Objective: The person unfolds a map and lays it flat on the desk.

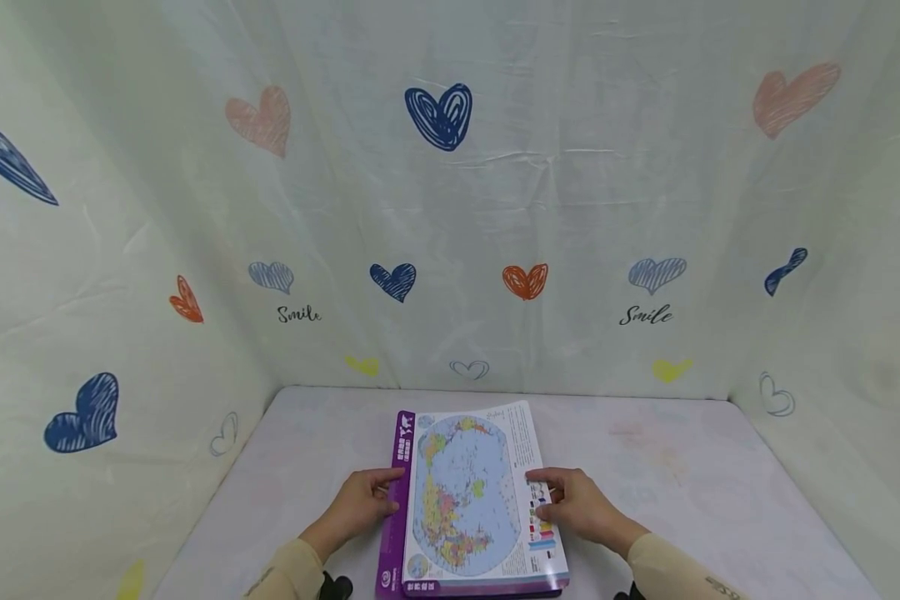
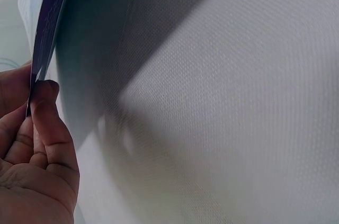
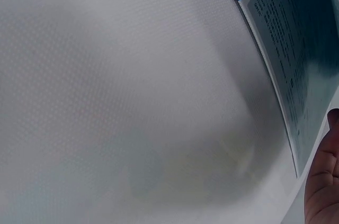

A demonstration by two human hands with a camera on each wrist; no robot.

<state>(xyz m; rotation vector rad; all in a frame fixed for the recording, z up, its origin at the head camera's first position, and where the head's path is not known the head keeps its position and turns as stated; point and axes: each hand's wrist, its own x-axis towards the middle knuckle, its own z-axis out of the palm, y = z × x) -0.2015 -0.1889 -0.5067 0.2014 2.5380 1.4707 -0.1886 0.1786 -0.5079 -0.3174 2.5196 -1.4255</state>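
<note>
A printed world map (image 1: 468, 492) with a broad purple band (image 1: 394, 533) down its left side is in front of me in the head view, its sheets stacked with a dark edge showing below. My left hand (image 1: 360, 504) pinches the purple left edge. In the left wrist view, thumb and fingers of that hand (image 2: 42, 166) grip the thin purple sheet (image 2: 50, 28) from both sides. On the right, my right hand (image 1: 581, 504) pinches the map's right margin. The right wrist view has a text-covered sheet (image 3: 286, 75) beside part of the hand (image 3: 323, 181), whose fingertips are mostly out of frame.
The map is over a white-covered table (image 1: 667, 475). A pale curtain (image 1: 570, 192) with printed hearts and "Smile" lettering encloses the back and both sides. Black devices (image 1: 335, 587) show at the wrists, near beige sleeves (image 1: 288, 571).
</note>
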